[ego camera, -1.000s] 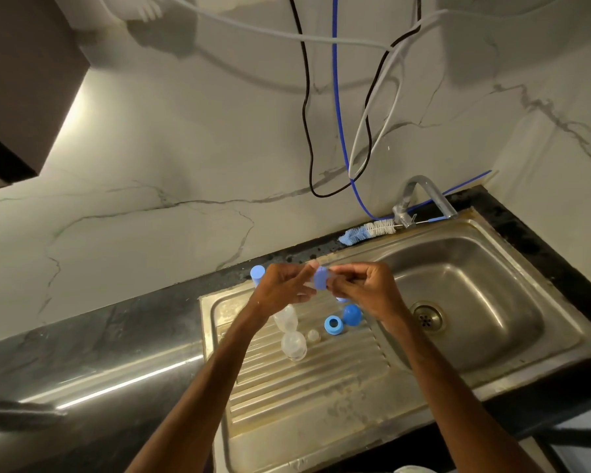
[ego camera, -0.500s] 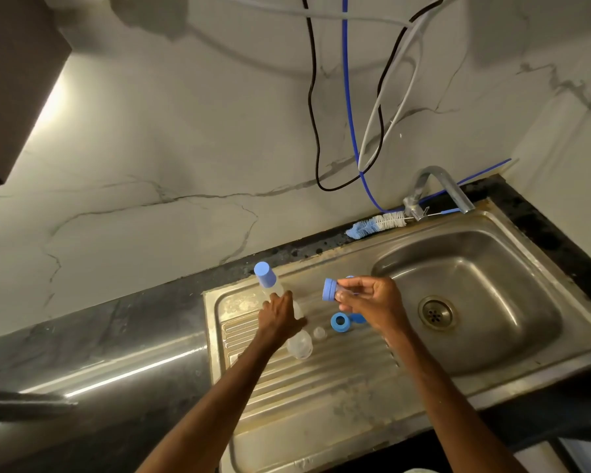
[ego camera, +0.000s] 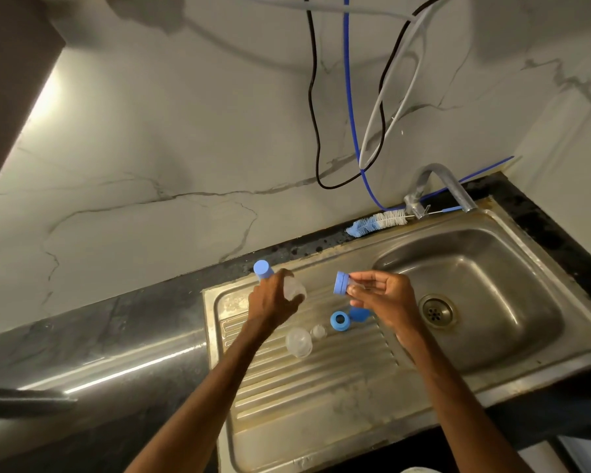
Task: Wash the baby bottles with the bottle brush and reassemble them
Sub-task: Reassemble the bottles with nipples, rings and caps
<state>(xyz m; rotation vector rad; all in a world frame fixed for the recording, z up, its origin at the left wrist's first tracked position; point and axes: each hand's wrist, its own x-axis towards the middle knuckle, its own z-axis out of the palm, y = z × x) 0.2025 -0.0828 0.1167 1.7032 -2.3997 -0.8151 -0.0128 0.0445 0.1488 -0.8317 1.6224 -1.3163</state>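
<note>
My right hand (ego camera: 379,298) pinches a blue collar ring (ego camera: 341,283) above the drainboard (ego camera: 321,387). To its left, my left hand (ego camera: 270,303) grips a clear bottle body (ego camera: 294,289). Just behind that hand stands a bottle with a blue cap (ego camera: 262,270). A second clear bottle body (ego camera: 299,343) lies on the drainboard beside a small clear teat (ego camera: 319,331). Another blue collar ring (ego camera: 339,321) and a blue cap (ego camera: 359,314) lie below my right hand. The bottle brush (ego camera: 376,224) rests on the sink's back rim.
The steel sink basin (ego camera: 485,268) with its drain (ego camera: 437,310) lies to the right, under the tap (ego camera: 440,180). Black, blue and white cables (ego camera: 350,114) hang on the marble wall. Dark counter (ego camera: 99,336) runs to the left.
My hands have parted: the right kept the blue ring, while the left dropped to the drainboard and took hold of the clear bottle body.
</note>
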